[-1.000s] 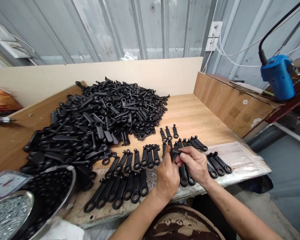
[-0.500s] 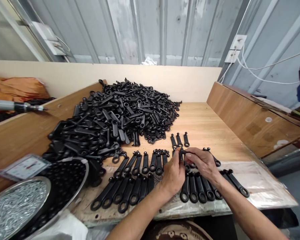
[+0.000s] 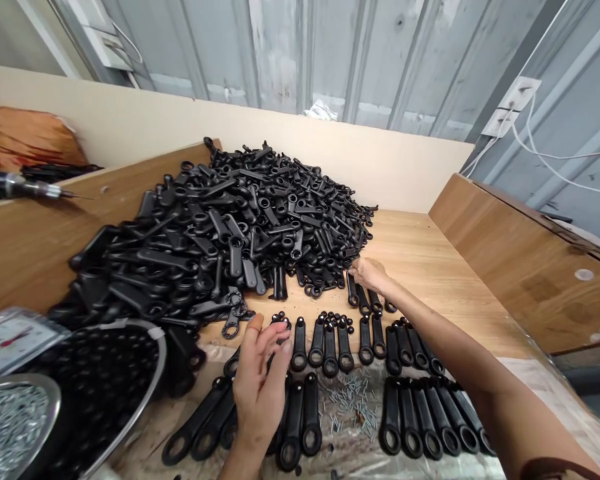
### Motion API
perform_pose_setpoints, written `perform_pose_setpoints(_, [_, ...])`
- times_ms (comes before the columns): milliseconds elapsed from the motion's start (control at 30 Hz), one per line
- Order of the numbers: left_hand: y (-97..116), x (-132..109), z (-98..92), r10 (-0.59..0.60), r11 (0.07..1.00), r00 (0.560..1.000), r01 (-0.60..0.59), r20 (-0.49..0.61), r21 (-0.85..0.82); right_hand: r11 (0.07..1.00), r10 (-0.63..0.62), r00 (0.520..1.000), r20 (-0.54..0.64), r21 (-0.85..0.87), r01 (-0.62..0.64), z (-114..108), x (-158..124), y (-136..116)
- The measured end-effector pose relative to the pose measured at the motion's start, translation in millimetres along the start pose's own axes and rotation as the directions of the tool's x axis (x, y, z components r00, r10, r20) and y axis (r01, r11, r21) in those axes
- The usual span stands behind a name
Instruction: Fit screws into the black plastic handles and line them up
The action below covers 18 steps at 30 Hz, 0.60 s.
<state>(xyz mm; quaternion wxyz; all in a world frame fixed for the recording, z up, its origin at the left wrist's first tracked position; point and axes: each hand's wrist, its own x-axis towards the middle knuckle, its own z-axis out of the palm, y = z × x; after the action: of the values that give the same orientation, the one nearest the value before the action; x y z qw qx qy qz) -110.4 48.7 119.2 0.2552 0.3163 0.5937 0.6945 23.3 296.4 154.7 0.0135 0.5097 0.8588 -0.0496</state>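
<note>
A big heap of black ring-ended handles (image 3: 230, 227) covers the wooden bench top (image 3: 420, 267). In front of it, more of these handles lie side by side in rows (image 3: 330, 347). My left hand (image 3: 260, 380) hovers over the front rows with its fingers spread, its fingertips near a handle's ring end (image 3: 281, 325). Stretched forward, my right hand (image 3: 370, 273) has its fingertips at the heap's front edge, among handles (image 3: 355, 293). Whether it grips one is hidden. Loose small screws (image 3: 353, 407) lie between the front rows.
At lower left stand a steel basin of black round parts (image 3: 105, 380), a bowl of screws (image 3: 10, 433) and a dial scale (image 3: 13, 340). An electric screwdriver (image 3: 20, 188) lies at left. Wooden boards (image 3: 530, 267) edge the bench at right, before a corrugated metal wall (image 3: 280, 47).
My hands have parted from the small black part they held together at mid-bench. The left dropped back over the rows, and the right stretched forward to the heap. The view swung slightly.
</note>
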Motion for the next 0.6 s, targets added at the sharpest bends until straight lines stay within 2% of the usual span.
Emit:
perform_pose_setpoints(167, [-9.2,-0.2,-15.8,-0.082,0.996,0.996,0.083,-0.028,0.022,0.994,0.030,0.995,0.094,-0.104,-0.021,18.6,16.2,-12.0])
perform_pose_setpoints(300, [-12.6,0.5,-22.5,-0.133,0.991,0.989,0.134,-0.062,0.019,0.989,0.040,0.991,0.131,-0.145,-0.021,16.4,20.1,-15.9])
perform_pose_setpoints(433, [-9.1,0.8,-27.8,-0.167,0.986,0.979,0.166,-0.114,-0.015,0.992,0.050,0.998,0.029,-0.119,-0.046,-2.1,29.6,-12.6])
perform_pose_setpoints(533, [-7.0,0.3,-28.0,-0.191,0.982,0.964,0.185,-0.185,-0.048,0.994,0.089,0.993,-0.078,-0.063,-0.094,-14.7,44.0,-9.6])
perform_pose_setpoints(600, [-7.9,0.0,-26.2,-0.182,0.982,0.958,0.167,-0.223,-0.085,0.993,0.113,0.988,-0.105,-0.015,-0.115,-18.2,56.2,-8.9])
